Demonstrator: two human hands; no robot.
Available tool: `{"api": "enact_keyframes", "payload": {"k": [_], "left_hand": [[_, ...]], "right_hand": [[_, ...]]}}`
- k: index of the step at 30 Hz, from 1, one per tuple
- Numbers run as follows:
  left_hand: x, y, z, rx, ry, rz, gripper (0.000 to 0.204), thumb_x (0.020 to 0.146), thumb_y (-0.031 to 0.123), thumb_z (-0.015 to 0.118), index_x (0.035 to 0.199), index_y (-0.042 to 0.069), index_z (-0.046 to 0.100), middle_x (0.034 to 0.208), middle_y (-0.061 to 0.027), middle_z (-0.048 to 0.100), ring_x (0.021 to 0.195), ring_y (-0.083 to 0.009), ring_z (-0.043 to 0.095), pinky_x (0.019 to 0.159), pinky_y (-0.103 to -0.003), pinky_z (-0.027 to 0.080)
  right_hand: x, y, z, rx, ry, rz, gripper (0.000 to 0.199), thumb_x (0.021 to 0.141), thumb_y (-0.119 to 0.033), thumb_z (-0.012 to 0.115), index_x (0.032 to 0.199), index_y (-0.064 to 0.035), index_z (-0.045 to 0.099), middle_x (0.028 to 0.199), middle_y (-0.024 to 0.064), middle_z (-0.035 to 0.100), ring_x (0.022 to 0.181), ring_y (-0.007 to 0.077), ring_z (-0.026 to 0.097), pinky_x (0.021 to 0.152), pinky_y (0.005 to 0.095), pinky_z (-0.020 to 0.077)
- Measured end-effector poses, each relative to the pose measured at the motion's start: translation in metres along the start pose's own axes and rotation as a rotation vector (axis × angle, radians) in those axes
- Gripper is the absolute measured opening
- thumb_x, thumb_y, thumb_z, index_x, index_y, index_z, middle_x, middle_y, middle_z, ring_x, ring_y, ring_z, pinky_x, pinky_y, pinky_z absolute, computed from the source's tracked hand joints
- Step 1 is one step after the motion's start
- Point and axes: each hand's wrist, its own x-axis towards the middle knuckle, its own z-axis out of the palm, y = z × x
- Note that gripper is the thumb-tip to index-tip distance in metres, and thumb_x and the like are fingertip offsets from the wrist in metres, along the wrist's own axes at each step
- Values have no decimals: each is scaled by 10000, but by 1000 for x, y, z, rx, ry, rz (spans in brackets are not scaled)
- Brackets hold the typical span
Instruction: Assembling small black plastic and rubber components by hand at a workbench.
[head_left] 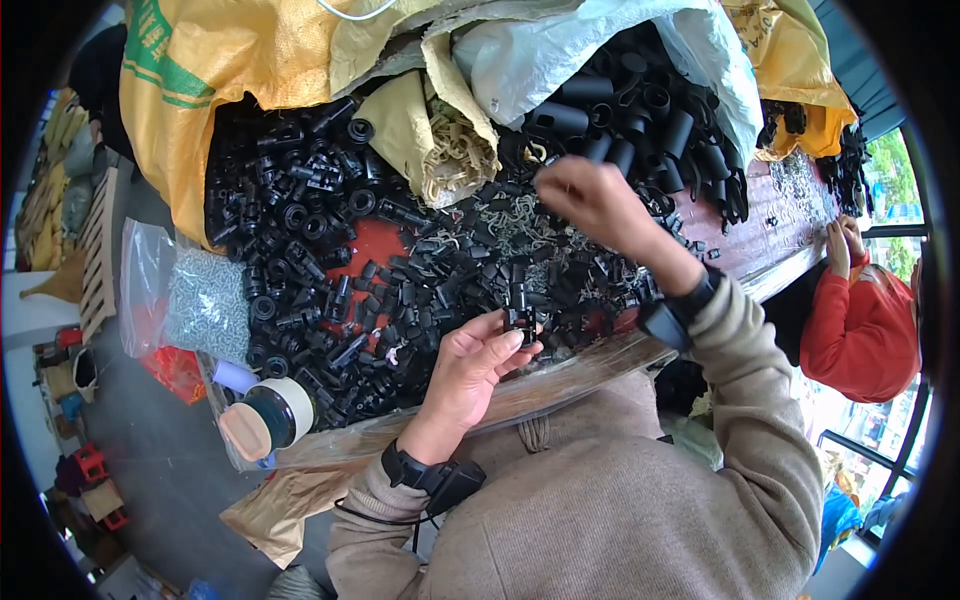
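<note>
My left hand is shut on a small black plastic part, held upright just above the near edge of the table. My right hand reaches farther out over the heap of black plastic parts, fingers pinched together near pale metal hooks mixed into the pile; whether it holds one I cannot tell. Both wrists wear black bands. Black tubes spill from a white sack at the back right.
Yellow sacks stand at the back. A clear bag of small pale pieces and a tape roll lie at the left edge. Another person in a red sleeve works at the right end of the red table.
</note>
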Motion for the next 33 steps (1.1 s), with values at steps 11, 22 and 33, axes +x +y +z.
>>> {"api": "enact_keyframes", "payload": {"k": [11,22,33], "left_hand": [[-6,-2,-3,-44,6,32,275,796,108,577,1044,-3,536,956,-90,596,809,-154,588,712,-219,481],[6,-6,4,-110,-34,147,249,798,124,556,1007,-10,540,984,-127,584,915,-185,561,817,-279,457],[12,-7,4,-138,-98,144,280,800,153,559,1028,-7,523,996,-118,574,914,-170,556,807,-280,462]], "right_hand": [[25,18,6,-289,-23,199,153,755,-168,578,806,-26,598,709,90,558,641,229,557,558,331,431],[-69,-38,7,1003,-193,657,175,854,-217,517,817,-54,570,657,-34,508,549,14,395,490,167,326],[-81,-64,16,864,-126,384,153,852,-172,516,920,-35,514,680,-4,513,551,64,444,503,202,371]]}}
